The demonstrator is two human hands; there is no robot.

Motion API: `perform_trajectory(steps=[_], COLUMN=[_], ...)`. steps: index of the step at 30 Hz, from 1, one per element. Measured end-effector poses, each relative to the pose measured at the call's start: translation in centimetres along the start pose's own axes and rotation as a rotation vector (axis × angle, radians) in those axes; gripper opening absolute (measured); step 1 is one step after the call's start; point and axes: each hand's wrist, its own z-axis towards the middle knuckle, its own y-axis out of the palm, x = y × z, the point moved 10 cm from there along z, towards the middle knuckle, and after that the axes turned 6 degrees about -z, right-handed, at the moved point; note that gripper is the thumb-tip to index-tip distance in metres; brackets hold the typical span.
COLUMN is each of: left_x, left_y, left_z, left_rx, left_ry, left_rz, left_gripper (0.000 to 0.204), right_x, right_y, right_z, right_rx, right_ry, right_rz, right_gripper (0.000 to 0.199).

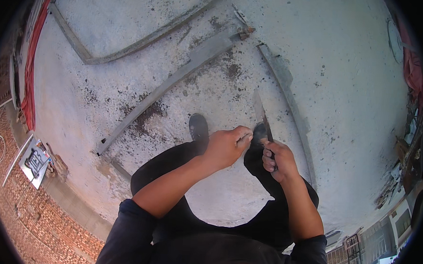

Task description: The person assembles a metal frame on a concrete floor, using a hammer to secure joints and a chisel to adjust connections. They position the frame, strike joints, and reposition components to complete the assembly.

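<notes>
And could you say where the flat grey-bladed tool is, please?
The flat grey-bladed tool is right of centre in the head view, held in the right hand, near the black right shoe.

The floor (360, 116) is pale, with dark crumbs (233, 71) on it. A long grey bar (211, 50) lies slanted across the middle. A bent bar (139, 45) lies far off to the left, and another bar (283, 81) lies on the right. A red cloth (31, 75) runs down the left edge. Near left are bricks (72, 234) and a shiny board (34, 163) with black marks. On the right there is a red sheet (414, 71), and nearer, a railing (353, 252).
</notes>
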Motion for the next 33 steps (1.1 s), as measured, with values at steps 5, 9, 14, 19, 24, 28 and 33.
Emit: perform_trajectory(steps=[5,9,14,19,24,28,33], left_x=[0.9,1.7,3.2,5.1,-2.8,-4.0,1.9], left_y=[-3.4,-6.2,-7.0,-4.4,-4.5,-3.7,-6.4], left_z=[2.8,4.8,8.1,8.1,6.0,5.2,5.3], left_rx=[-0.074,-0.024,-0.015,0.014,-0.002,-0.281,0.427], left_ry=[0.077,0.231,0.379,0.399,0.178,-0.022,0.394], left_rz=[0.243,0.352,0.768,0.659,0.731,0.910,0.704], left_gripper=[0.024,0.023,0.018,0.016,0.019,0.026,0.031], right_x=[-3.1,-5.7,-12.5,-14.4,-7.5,-4.3,-3.4], right_y=[-0.8,-0.8,5.2,7.7,11.7,12.3,13.6], right_z=[2.7,6.4,10.6,14.4,13.7,14.2,13.0], right_rx=[-0.031,-0.005,-0.236,-0.266,-0.264,-0.282,-0.365], right_ry=[-0.020,-0.090,-0.156,-0.165,-0.183,-0.134,-0.127], right_rz=[-0.185,-0.314,-0.157,-0.005,-0.299,-0.389,-0.284], right_gripper=[0.015,0.014,0.015,0.002,0.008,0.011,0.020])
